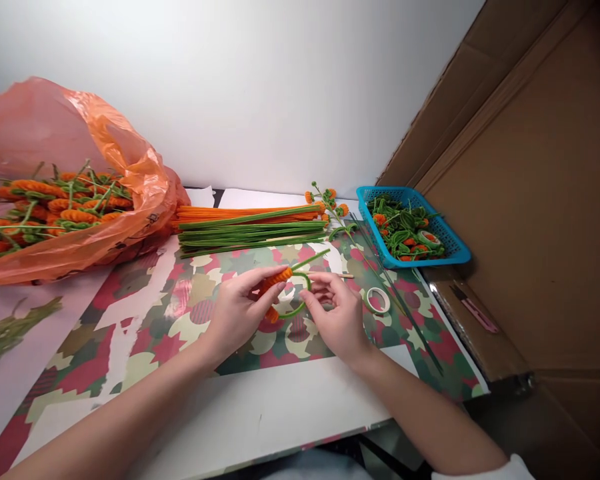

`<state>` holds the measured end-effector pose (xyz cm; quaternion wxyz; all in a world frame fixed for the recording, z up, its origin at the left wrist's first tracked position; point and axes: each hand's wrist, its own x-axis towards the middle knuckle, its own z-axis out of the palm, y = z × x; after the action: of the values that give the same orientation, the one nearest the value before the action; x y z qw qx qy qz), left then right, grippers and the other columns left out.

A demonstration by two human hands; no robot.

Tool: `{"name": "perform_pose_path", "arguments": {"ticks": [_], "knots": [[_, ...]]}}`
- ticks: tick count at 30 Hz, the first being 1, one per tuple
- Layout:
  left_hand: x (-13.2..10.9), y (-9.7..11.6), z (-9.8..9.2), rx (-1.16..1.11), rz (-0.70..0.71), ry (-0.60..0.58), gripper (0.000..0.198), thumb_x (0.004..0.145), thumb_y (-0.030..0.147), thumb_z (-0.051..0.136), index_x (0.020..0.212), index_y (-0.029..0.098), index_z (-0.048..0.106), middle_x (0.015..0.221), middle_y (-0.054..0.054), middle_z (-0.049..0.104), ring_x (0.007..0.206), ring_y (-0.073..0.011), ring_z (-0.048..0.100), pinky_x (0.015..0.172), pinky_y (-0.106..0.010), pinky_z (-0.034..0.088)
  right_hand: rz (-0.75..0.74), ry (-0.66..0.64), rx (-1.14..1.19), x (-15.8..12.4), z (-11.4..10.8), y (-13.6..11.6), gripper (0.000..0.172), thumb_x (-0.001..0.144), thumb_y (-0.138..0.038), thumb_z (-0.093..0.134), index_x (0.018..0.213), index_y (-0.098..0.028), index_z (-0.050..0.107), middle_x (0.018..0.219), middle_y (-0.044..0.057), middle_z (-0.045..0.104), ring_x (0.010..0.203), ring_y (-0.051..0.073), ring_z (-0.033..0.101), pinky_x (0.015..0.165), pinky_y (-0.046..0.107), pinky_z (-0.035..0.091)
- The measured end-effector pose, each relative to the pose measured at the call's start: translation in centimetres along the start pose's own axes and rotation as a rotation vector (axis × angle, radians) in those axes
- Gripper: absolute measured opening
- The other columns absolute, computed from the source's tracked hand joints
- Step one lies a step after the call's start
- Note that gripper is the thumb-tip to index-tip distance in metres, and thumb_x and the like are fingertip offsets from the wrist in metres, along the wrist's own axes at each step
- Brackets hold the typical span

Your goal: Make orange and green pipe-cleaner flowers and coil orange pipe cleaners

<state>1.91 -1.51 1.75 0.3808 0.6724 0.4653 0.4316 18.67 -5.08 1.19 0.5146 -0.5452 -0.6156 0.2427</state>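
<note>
My left hand (240, 303) pinches a coiled orange pipe cleaner (281, 276), its fingers closed round the coil. A straight green end sticks out toward the upper right. From the coil a green pipe cleaner (295, 311) bends round in an open loop, and the thumb and fingers of my right hand (337, 313) are closed on its right side. A thin wooden stick (345, 275) shows beside the right fingers; whether they hold it too, I cannot tell. Both hands are just above the patterned table cover (190, 333). Behind them lie bundles of green pipe cleaners (250, 235) and orange pipe cleaners (230, 214).
An orange plastic bag (150, 180) full of orange-and-green pieces stands at left. Back right is a blue basket (457, 255) of green and orange pieces. A tape roll (378, 301), a finished flower stem (341, 212) and a pink cutter (480, 315) lie right; cardboard (530, 200) walls that side.
</note>
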Motion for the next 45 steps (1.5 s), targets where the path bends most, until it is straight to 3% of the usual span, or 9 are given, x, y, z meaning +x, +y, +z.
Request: {"name": "perform_pose_path", "arguments": {"ticks": [4, 8, 11, 13, 20, 30, 34, 38, 45], "knots": [[0.1, -0.3, -0.1, 0.125, 0.144, -0.032, 0.023, 0.087, 0.028, 0.055, 0.102, 0.021, 0.071, 0.092, -0.005, 0.074, 0.077, -0.017, 0.067, 0.063, -0.026, 0.056, -0.095, 0.034, -0.086, 0.4, -0.3, 0.0, 0.018, 0.088, -0.018, 0.053, 0.098, -0.021, 0.068, 0.091, 0.006, 0.071, 0.081, 0.017, 0.067, 0.067, 0.028, 0.056], [0.3, -0.4, -0.4, 0.252, 0.285, -0.116, 0.024, 0.089, 0.02, 0.05, 0.101, 0.022, 0.071, 0.089, -0.004, 0.073, 0.074, -0.0151, 0.065, 0.067, -0.026, 0.054, -0.248, -0.067, -0.16, 1.0, -1.0, 0.1, 0.025, 0.091, -0.011, 0.045, 0.095, -0.021, 0.068, 0.088, 0.005, 0.07, 0.084, 0.017, 0.066, 0.074, 0.03, 0.054], [0.5, -0.3, -0.4, 0.264, 0.336, -0.168, 0.025, 0.091, 0.021, 0.049, 0.101, 0.022, 0.071, 0.088, -0.004, 0.073, 0.073, -0.0142, 0.065, 0.067, -0.025, 0.053, -0.243, -0.133, -0.135, 1.2, -1.0, 0.2, 0.025, 0.09, -0.01, 0.046, 0.093, -0.021, 0.068, 0.086, 0.004, 0.069, 0.084, 0.016, 0.065, 0.075, 0.029, 0.053], [0.4, -0.2, -0.3, 0.231, 0.298, -0.167, 0.023, 0.09, 0.024, 0.051, 0.103, 0.022, 0.071, 0.089, -0.004, 0.073, 0.072, -0.0145, 0.065, 0.065, -0.025, 0.054, -0.187, -0.13, -0.085, 1.2, -0.9, 0.2, 0.022, 0.089, -0.011, 0.049, 0.091, -0.021, 0.069, 0.087, 0.004, 0.069, 0.083, 0.016, 0.065, 0.073, 0.028, 0.053], [0.2, 0.7, -0.4, -0.106, -0.097, -0.17, 0.031, 0.082, 0.036, 0.064, 0.107, 0.017, 0.067, 0.093, -0.006, 0.073, 0.07, -0.0172, 0.07, 0.059, -0.027, 0.06, 0.039, -0.01, 0.05, 1.1, -0.7, 1.0, 0.015, 0.086, -0.018, 0.056, 0.091, -0.02, 0.07, 0.087, 0.005, 0.069, 0.079, 0.016, 0.066, 0.068, 0.027, 0.055], [0.2, -0.2, -0.3, 0.126, 0.106, -0.124, 0.019, 0.082, 0.033, 0.063, 0.091, 0.02, 0.074, 0.085, -0.005, 0.075, 0.069, -0.0165, 0.066, 0.059, -0.027, 0.056, 0.0, -0.135, -0.008, 1.2, -1.2, 0.7, 0.012, 0.082, -0.017, 0.059, 0.082, -0.021, 0.07, 0.08, 0.004, 0.07, 0.075, 0.016, 0.065, 0.062, 0.026, 0.054], [0.3, 0.0, -0.3, 0.017, -0.038, -0.116, 0.026, 0.079, 0.036, 0.067, 0.098, 0.019, 0.073, 0.09, -0.006, 0.076, 0.065, -0.0161, 0.067, 0.057, -0.026, 0.057, 0.161, -0.129, 0.128, 1.2, -0.8, 1.1, 0.009, 0.08, -0.025, 0.064, 0.083, -0.019, 0.071, 0.083, 0.004, 0.07, 0.073, 0.016, 0.067, 0.066, 0.027, 0.056], [0.2, 0.1, -0.3, -0.163, -0.212, -0.116, 0.029, 0.075, 0.038, 0.072, 0.092, 0.015, 0.071, 0.077, -0.005, 0.074, 0.059, -0.0163, 0.068, 0.051, -0.025, 0.056, 0.373, -0.113, 0.336, 1.3, -0.5, 1.6, 0.019, 0.072, -0.032, 0.073, 0.084, -0.018, 0.07, 0.081, 0.004, 0.072, 0.072, 0.017, 0.069, 0.068, 0.029, 0.058], [0.0, 0.2, -0.2, -0.206, -0.214, -0.057, 0.022, 0.072, 0.034, 0.075, 0.084, 0.016, 0.073, 0.066, -0.001, 0.072, 0.049, -0.0123, 0.062, 0.044, -0.022, 0.052, 0.543, -0.084, 0.423, 1.2, -0.1, 1.2, 0.03, 0.061, -0.04, 0.08, 0.074, -0.015, 0.071, 0.065, 0.003, 0.071, 0.052, 0.012, 0.062, 0.053, 0.026, 0.056]]}}
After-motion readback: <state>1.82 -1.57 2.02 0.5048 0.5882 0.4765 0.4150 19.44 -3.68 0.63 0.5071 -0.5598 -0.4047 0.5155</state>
